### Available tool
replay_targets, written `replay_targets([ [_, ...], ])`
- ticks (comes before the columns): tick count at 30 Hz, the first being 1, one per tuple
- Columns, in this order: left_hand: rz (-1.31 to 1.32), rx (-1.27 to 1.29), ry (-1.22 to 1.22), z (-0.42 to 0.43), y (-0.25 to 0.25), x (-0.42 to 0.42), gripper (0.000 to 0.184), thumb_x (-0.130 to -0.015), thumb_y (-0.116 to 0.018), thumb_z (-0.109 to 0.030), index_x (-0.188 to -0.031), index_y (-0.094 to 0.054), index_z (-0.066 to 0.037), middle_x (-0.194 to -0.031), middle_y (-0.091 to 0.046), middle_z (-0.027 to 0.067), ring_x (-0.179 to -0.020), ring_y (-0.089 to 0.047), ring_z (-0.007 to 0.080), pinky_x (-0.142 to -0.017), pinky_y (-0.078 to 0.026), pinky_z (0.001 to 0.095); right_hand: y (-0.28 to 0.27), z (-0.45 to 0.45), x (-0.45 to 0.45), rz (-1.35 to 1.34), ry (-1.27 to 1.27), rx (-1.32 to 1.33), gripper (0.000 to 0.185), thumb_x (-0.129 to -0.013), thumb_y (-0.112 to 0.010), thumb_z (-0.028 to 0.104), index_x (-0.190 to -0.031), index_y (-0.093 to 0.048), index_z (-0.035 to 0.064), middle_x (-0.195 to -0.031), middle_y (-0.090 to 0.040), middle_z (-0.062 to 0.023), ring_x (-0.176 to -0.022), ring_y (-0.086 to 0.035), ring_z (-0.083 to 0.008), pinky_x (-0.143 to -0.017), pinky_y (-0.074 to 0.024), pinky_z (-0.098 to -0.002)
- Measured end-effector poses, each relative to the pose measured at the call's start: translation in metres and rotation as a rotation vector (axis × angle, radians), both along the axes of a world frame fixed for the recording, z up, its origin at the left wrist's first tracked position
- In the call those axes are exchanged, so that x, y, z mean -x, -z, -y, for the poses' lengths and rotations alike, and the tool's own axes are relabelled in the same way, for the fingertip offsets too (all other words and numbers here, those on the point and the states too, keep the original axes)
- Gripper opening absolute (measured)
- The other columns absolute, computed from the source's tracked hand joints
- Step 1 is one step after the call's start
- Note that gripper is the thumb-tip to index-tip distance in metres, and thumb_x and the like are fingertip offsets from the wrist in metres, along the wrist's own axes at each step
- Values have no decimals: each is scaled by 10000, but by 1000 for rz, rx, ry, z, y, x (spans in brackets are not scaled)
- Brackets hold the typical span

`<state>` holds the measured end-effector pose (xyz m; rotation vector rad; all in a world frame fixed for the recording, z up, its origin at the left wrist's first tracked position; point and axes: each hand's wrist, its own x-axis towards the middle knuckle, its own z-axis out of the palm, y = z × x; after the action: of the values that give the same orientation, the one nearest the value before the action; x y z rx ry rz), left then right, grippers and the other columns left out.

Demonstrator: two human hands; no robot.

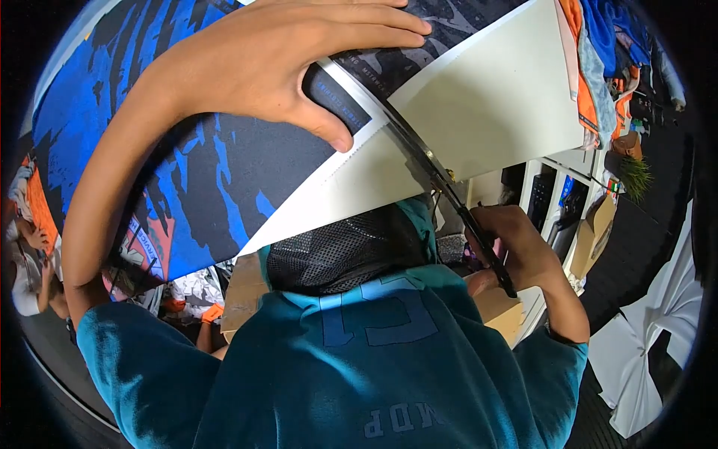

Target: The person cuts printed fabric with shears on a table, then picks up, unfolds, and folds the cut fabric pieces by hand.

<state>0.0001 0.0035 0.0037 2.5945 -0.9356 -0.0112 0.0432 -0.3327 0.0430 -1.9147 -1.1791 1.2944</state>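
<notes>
My left hand (277,67) lies on a blue and black printed fabric sheet (209,172), its thumb and fingers spread apart. White margins border the print. In my right hand (516,247) are long black scissors (456,202), seen nearly edge-on, with my fingers around the handle end. The blades reach up and left to the fabric's white edge, close to my left thumb. Under the fabric shows a pale white tabletop (493,105). How far the blades are parted I cannot tell.
Orange, blue and grey garments (598,67) are heaped at the table's right end. Cardboard boxes (594,232) and a white shelf unit (535,187) stand below on the right. White cloth (651,344) lies at far right. Another person's arm (45,277) shows at far left.
</notes>
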Motion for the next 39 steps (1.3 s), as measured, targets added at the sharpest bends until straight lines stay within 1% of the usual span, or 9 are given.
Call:
replay_targets([
  [5,-6,-6,-1,0,-1,0,945,-725,-562,-708,-1406,-333,-95,-1468,-320,77,-1367,-258,288,-1114,-133,531,-1,0,0,31,-18,5,670,-509,-797,621,-695,-511,44,-553,-414,-5,-496,-326,-204,-501,-278,-297],
  [10,-5,18,8,0,1,-1,951,-721,-558,-716,-1408,-331,-99,-1468,-320,74,-1368,-256,284,-1116,-128,530,-6,-2,1,54,2,7,645,-512,-824,566,-695,-514,31,-553,-421,-8,-491,-327,-195,-480,-275,-293],
  [14,-25,22,-4,0,1,-1,954,-721,-553,-723,-1409,-329,-102,-1468,-320,74,-1370,-254,281,-1116,-126,530,-12,-6,1,-20,41,58,579,-564,-842,450,-704,-512,-5,-559,-457,-90,-477,-320,-252,-485,-265,-333],
  [30,9,-39,-4,0,-2,0,961,-726,-524,-741,-1408,-330,-93,-1469,-318,76,-1372,-247,281,-1117,-129,523,-15,-4,3,24,59,76,511,-592,-848,360,-708,-515,-10,-555,-450,-102,-470,-322,-269,-483,-263,-342],
  [35,5,-33,-5,0,-3,1,952,-728,-537,-728,-1407,-334,-91,-1468,-321,72,-1371,-250,282,-1114,-132,524,-18,-8,3,74,30,34,481,-608,-846,326,-720,-526,-15,-553,-446,-100,-470,-328,-271,-484,-269,-346],
  [39,4,-26,3,0,-2,1,957,-735,-532,-725,-1417,-311,-91,-1467,-321,82,-1369,-253,287,-1116,-139,515,-19,-9,4,90,19,26,438,-582,-823,243,-735,-521,-34,-586,-397,-48,-519,-292,-193,-475,-274,-276],
])
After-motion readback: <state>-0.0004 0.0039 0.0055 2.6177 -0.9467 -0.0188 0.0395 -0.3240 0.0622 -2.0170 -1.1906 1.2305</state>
